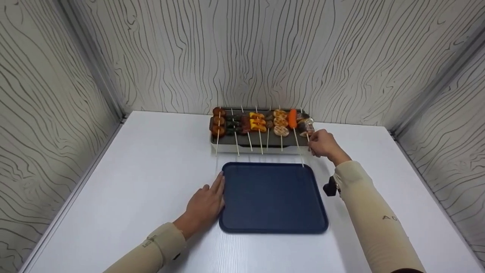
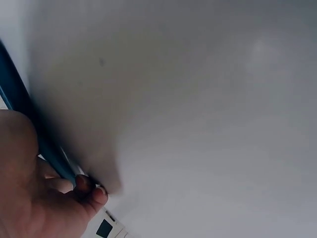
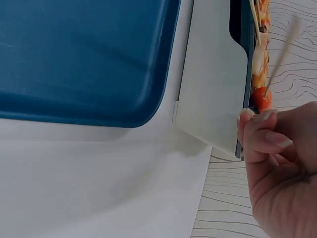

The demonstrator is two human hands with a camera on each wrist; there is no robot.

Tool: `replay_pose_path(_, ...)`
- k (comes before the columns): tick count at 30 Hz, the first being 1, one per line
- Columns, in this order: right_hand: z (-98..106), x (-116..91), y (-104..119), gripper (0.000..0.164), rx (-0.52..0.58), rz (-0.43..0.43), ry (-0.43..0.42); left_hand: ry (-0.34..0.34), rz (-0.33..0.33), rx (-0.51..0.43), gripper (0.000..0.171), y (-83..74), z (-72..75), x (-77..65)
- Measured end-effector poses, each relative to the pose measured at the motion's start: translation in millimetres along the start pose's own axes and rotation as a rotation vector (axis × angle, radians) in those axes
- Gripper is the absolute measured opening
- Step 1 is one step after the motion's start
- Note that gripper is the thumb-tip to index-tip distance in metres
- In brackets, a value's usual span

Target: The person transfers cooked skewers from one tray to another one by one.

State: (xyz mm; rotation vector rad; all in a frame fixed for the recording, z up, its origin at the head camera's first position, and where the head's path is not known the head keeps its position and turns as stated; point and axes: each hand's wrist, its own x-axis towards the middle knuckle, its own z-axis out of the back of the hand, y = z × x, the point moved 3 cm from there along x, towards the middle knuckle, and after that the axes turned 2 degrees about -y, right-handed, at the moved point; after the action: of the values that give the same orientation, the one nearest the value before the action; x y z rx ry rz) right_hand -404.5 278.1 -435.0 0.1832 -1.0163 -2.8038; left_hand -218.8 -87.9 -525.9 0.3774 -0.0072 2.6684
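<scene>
A grill with a dark top and pale sides carries a row of food skewers, their sticks overhanging its near side. At its right end, my right hand pinches the stick of the last skewer, which bears dark and pale greyish pieces. The right wrist view has the curled fingers at the grill's corner, hiding most of that stick. Next to it lies a skewer with an orange sausage. My left hand rests along the left edge of a blue tray, fingers extended against the rim.
Further skewers include lotus root slices, yellow pieces, dark green pieces and round brown pieces. The white table meets wood-patterned walls behind and at both sides. The tray lies just in front of the grill.
</scene>
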Motion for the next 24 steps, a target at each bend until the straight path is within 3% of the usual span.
replay_pose_path(6,2.2,-4.2,-0.8,0.022,0.034,0.004,0.015,0.018,0.011,-0.023,0.054,-1.1,0.5,0.9)
replay_pose_path(12,5.4,-7.0,-1.3,0.023,0.029,-0.012,-0.012,0.024,-0.01,0.023,0.053,-0.7,-0.3,0.6)
replay_pose_path(24,12.4,-18.8,-3.7,0.023,0.062,-0.002,-0.025,-0.003,-0.015,0.019,0.054,1.1,-1.7,0.9)
